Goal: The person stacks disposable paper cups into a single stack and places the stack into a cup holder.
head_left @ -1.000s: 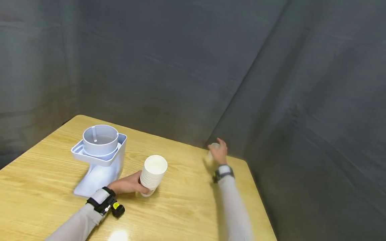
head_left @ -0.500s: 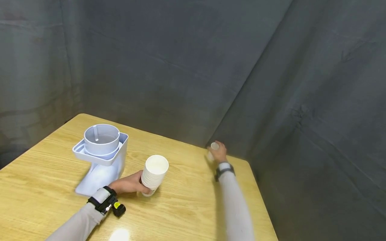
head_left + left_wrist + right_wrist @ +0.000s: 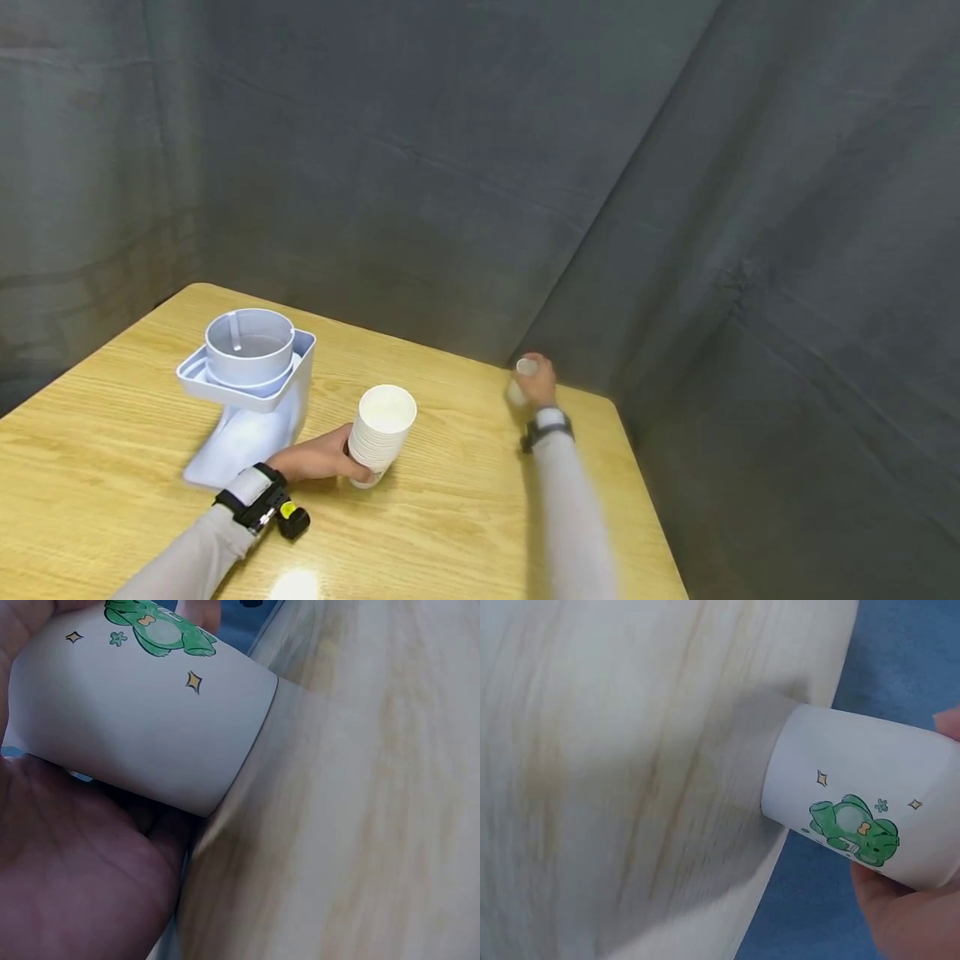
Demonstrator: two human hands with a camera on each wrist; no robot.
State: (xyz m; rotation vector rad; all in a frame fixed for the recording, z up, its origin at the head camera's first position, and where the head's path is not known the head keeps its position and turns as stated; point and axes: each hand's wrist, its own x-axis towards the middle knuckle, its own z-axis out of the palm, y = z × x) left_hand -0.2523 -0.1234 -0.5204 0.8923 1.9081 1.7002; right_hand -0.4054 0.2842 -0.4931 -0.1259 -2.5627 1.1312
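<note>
A tall stack of white paper cups (image 3: 382, 433) stands on the table, its mouth tilted slightly right in the head view. My left hand (image 3: 318, 457) grips it low down, thumb in front. In the left wrist view, the lowest cup (image 3: 150, 712) shows a green bear print, its base at the wood. Far off to the right, my right hand (image 3: 540, 385) holds a single white paper cup (image 3: 855, 780) by its sides, mouth up. That cup bears the same green bear. Its base is at or just above the tabletop; I cannot tell which.
A pale grey-white stand (image 3: 247, 446) with a square tray top and a round bowl (image 3: 250, 346) is left of the stack. Light wood tabletop (image 3: 450, 533) lies between the hands. Dark grey curtains (image 3: 420, 183) hang behind the table and along its right side.
My right hand, with the single cup, has shifted slightly left and down, its fingers now closer around the cup. The left hand and the stack have stayed in place.
</note>
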